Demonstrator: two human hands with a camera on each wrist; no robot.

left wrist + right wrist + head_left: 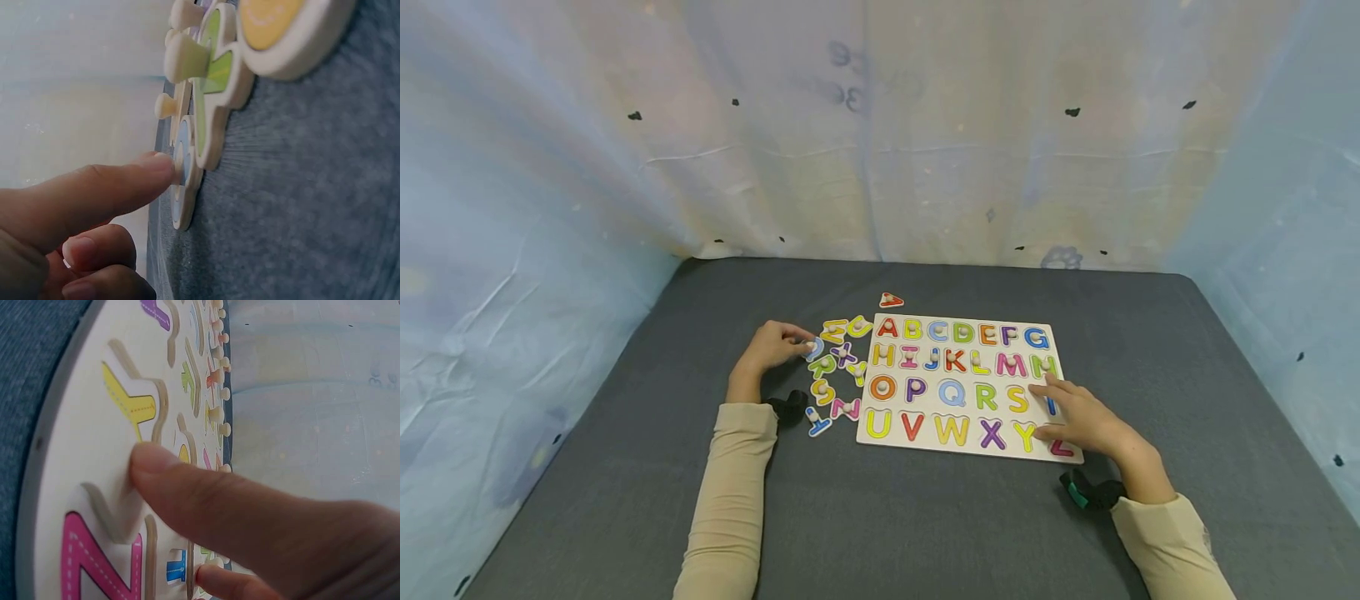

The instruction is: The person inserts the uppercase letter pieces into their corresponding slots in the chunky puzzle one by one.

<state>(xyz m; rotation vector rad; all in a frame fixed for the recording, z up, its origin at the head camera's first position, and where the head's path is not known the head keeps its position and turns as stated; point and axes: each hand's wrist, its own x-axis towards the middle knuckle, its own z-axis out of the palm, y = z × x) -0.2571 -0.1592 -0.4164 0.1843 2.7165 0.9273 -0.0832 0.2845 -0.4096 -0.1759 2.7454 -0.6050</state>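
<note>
My left hand (772, 345) is at the left group of pieces, pinching the knob of a rounded blue letter piece (180, 194) with thumb and index finger. The piece lies flat beside a green R piece (822, 367); its other fingers are curled beneath. My right hand (1084, 417) rests with fingers extended on the right edge of the wooden alphabet board (955, 457). Its thumb touches the board between the yellow Y recess (128, 400) and the pink Z recess (75, 550). Another fingertip is beside the blue T recess (177, 567), which the hand partly covers in the head view.
Left of the board lie several loose knobbed letters, among them a yellow W (833, 331), purple X (843, 355), yellow S (823, 392) and blue T (817, 422). A red V piece (891, 300) lies behind the board. Knobbed letters fill the upper rows. Grey cloth (925, 533) covers the table.
</note>
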